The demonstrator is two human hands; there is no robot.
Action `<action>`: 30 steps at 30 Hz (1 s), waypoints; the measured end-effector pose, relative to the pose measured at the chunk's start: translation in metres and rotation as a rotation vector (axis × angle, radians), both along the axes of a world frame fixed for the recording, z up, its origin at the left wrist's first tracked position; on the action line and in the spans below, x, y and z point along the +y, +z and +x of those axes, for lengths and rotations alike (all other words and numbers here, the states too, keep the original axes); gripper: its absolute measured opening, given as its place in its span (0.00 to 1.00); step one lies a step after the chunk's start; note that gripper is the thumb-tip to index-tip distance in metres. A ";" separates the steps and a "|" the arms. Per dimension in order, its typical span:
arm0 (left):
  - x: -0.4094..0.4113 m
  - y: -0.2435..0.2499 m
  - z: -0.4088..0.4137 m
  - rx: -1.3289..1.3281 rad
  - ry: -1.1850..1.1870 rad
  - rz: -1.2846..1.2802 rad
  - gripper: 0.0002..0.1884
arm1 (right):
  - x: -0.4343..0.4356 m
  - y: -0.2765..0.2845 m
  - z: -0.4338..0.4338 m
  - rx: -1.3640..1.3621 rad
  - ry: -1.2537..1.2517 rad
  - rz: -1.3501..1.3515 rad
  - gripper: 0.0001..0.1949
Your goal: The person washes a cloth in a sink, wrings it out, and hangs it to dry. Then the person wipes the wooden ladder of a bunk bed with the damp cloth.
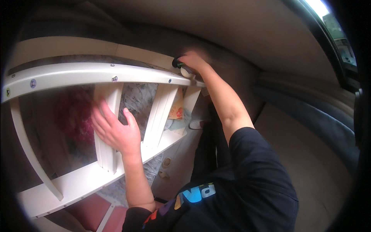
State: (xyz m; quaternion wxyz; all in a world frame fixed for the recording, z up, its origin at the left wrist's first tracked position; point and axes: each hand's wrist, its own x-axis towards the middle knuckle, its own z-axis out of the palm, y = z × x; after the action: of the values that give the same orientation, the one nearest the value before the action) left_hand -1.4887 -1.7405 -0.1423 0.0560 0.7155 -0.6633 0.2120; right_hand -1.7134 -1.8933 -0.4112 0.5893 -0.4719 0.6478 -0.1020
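Note:
A white ladder (63, 74), like that of a bunk bed, stretches across the left half of the view. My left hand (116, 127) is in front of one of its wide rungs (107, 156), fingers spread and holding nothing; whether the palm touches the rung cannot be told. Farther off, beyond the ladder's upper rail, my right hand (193, 61) is blurred and curled around a small dark object (175, 62) with a bit of green. Just below that hand is a white rounded end piece (187, 72). The fingers of my right hand are partly hidden.
Behind the rungs lie a pink-red bundle (75, 116) and patterned fabric (137, 98). A pale bed rail (87, 46) runs beyond the ladder. Slippers (166, 163) and a shoe (196, 124) are on the floor. A dark-framed window or screen (336, 37) is at upper right.

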 end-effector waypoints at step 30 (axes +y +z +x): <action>-0.019 -0.194 -0.064 0.390 0.080 0.739 0.36 | -0.012 0.025 0.000 0.136 0.288 -0.289 0.19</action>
State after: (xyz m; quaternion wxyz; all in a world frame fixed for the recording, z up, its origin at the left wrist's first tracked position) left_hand -1.5529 -1.7592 -0.3367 -0.0882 0.7396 -0.6432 -0.1774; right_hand -1.7130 -1.9054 -0.3858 0.4790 -0.6451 0.5904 -0.0764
